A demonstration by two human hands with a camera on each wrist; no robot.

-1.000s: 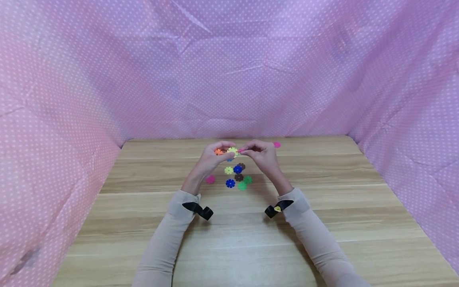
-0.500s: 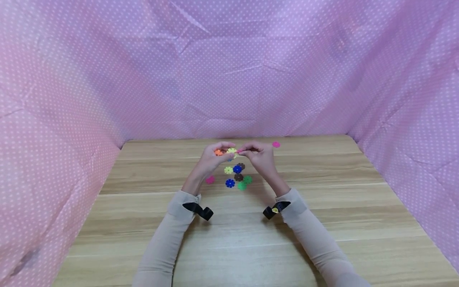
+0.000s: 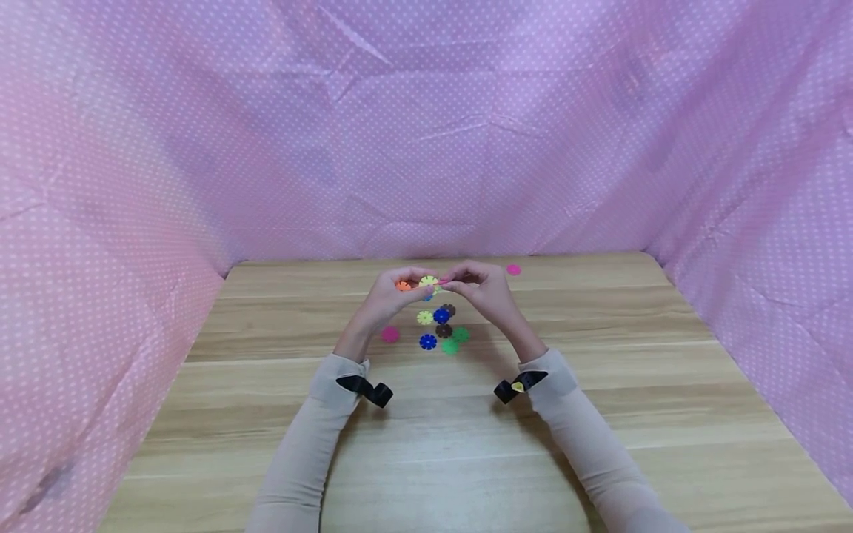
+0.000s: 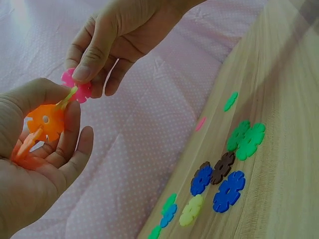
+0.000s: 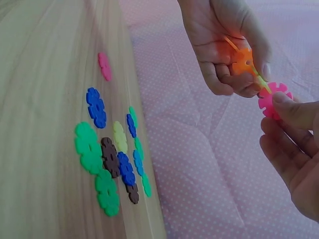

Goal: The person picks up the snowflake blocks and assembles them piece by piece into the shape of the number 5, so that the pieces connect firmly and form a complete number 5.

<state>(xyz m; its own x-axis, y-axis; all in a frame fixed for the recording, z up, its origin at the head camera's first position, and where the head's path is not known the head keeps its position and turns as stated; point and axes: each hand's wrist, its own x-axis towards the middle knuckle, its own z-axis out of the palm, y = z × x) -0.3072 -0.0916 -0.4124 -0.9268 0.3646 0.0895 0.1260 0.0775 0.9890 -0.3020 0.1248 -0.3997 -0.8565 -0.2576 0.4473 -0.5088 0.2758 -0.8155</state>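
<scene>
My left hand [image 3: 389, 295] holds notched flower-shaped plastic discs joined together above the far part of the table. An orange disc [image 4: 54, 125] shows between its thumb and fingers, with a second orange disc [image 4: 26, 145] set at an angle nearer the palm. At the outer end a yellow disc [image 3: 428, 282] is pinched, seen edge-on in both wrist views. My right hand [image 3: 485, 290] pinches a pink disc [image 5: 267, 103] between thumb and fingers. The pink disc's edge meets the yellow disc crosswise, right at the left fingertips.
Loose discs lie below the hands on the wooden table [image 3: 426, 459]: blue [image 3: 428, 342], green [image 3: 460, 335], brown [image 3: 444, 332], yellow [image 3: 424, 317] and pink [image 3: 390, 334]. Another pink disc [image 3: 514, 270] lies near the back edge. Pink dotted cloth [image 3: 426, 148] hangs behind and at both sides.
The joined discs have shifted slightly left in the head view, and the pink disc has stayed against the yellow one. Both hands keep their hold; the loose discs have not moved.
</scene>
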